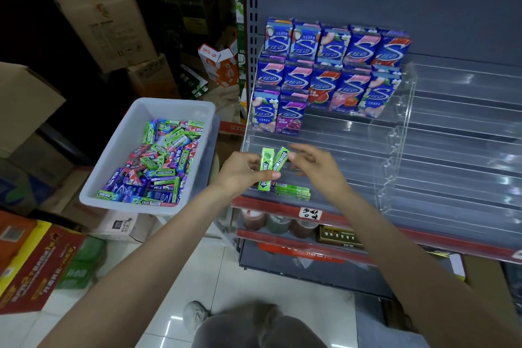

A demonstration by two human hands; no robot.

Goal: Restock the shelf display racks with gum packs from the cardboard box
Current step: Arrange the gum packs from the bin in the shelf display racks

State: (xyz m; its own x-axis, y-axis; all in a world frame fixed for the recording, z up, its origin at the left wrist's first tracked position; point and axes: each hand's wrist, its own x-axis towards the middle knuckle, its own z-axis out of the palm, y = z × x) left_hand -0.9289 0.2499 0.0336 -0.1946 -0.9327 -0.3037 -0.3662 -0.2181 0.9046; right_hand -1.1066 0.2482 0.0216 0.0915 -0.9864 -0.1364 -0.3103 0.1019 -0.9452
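Hands are working over the clear rack (395, 133)'s lowest tier, the left hand (240, 171) pinching one green gum pack (265, 171) while the right hand (316, 167) seems to be taking the second pack (281, 158), best laid flat beside the placed packs (292, 191).

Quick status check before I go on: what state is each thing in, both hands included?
Left hand: grips one green gum pack, upright.
Right hand: pinches second green pack, tilted.
Acrylic rack: upper tiers hold blue packs; lower tiers mostly bare.
Green packs on bottom tier: lying flat.
White bin: open, partly filled with mixed gum.
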